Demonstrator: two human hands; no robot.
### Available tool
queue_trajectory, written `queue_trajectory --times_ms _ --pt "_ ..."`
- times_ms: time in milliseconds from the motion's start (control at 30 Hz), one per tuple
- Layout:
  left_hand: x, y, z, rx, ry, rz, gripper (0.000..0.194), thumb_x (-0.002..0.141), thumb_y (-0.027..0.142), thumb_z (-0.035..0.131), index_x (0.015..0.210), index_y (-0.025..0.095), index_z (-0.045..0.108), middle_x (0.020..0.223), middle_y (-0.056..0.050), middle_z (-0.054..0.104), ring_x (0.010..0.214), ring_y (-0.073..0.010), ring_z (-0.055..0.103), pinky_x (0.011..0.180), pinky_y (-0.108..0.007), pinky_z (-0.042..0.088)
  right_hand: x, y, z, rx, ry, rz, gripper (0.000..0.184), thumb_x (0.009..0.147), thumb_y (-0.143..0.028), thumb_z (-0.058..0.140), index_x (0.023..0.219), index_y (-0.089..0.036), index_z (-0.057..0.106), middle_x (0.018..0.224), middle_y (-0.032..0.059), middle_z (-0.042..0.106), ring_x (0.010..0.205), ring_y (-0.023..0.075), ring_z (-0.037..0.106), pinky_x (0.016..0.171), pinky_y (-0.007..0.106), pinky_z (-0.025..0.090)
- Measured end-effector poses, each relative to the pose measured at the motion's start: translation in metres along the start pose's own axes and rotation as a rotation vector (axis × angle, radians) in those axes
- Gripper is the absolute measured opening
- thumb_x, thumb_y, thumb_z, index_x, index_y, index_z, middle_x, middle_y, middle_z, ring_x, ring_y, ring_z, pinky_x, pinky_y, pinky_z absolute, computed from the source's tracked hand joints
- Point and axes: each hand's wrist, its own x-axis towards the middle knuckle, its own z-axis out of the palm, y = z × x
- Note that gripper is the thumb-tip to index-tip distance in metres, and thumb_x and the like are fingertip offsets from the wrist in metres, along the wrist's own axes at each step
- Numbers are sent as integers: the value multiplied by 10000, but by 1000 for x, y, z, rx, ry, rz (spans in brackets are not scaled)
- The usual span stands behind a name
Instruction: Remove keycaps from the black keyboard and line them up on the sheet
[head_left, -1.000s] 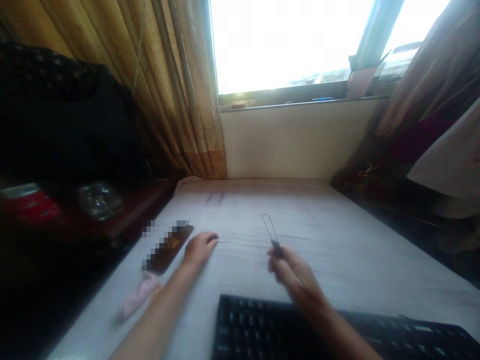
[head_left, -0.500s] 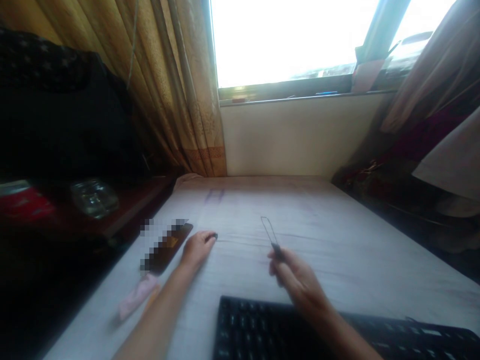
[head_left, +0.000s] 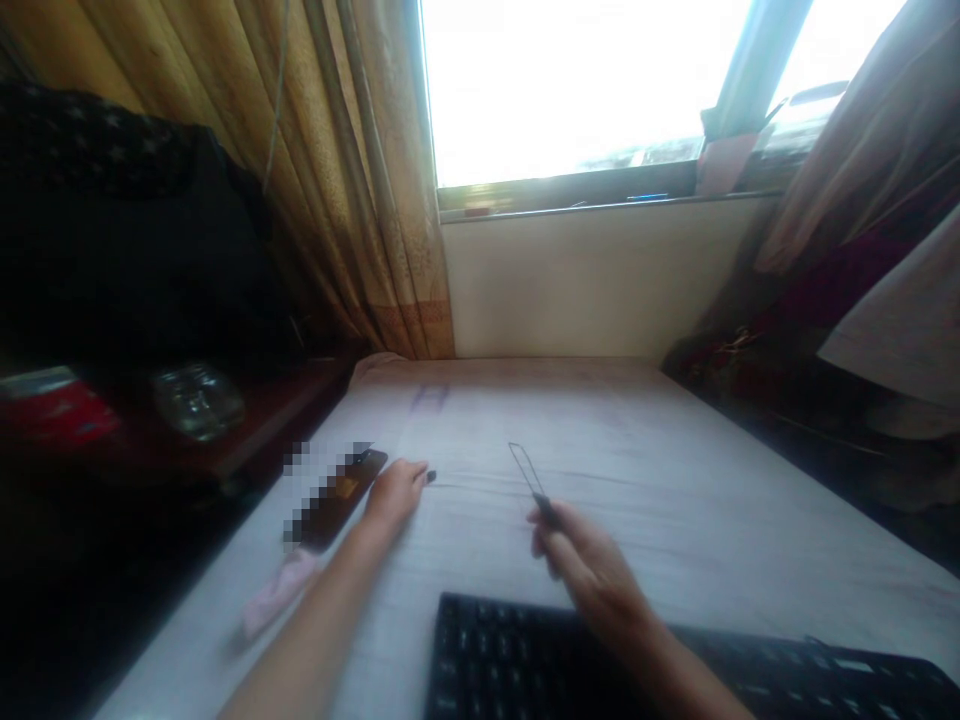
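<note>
My left hand (head_left: pixel 396 492) rests low over the white sheet (head_left: pixel 480 420), its fingers drawn together at a small black piece (head_left: pixel 431 477) that shows at the fingertips. What kind of piece it is, I cannot make out. Pinched in my right hand (head_left: pixel 589 550) is a small dark stick (head_left: pixel 545 508) with a long thin loop (head_left: pixel 523 466) sticking out, pointing forward and to the left. Below my right wrist lies a black keyboard (head_left: pixel 510 650), partly covered by the forearm.
A dark phone (head_left: pixel 341 500), partly pixelated, lies left of my left hand, with a pink cloth item (head_left: pixel 281 592) nearer to me. On the brown side table (head_left: pixel 277 400) stand a clear jar (head_left: pixel 199 402) and a red container (head_left: pixel 56 410). Curtains (head_left: pixel 390 200) hang beside the window.
My right hand has shifted slightly left and nearer to me, with the stick and loop. My left fingers have drawn back a little, so more of the black piece shows.
</note>
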Motion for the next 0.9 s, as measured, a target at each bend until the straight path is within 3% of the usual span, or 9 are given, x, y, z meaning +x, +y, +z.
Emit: queue_trajectory --times_ms 333,667,900 --pt "-12 3 -3 -17 18 20 320 912 344 587 1185 178 582 1192 -82 622 990 -209 636 838 -426 546 2 -2 0 -6 -18 14 252 809 -335 400 890 -189 589 648 -1 606 483 134 491 481 257 409" --pt "5 -7 -3 -24 41 130 299 919 339 577 1178 189 590 1210 -83 618 1009 -209 630 858 -429 540 0 0 1 -25 -46 33 265 794 -331 393 893 -182 588 645 7 609 478 130 473 485 259 408" --pt "7 -8 -2 3 33 134 303 919 340 577 1182 191 589 1220 -84 614 1017 -212 628 862 -431 539 1 2 1 -38 -62 30 269 803 -316 386 913 -180 590 656 9 619 479 131 487 488 261 409"
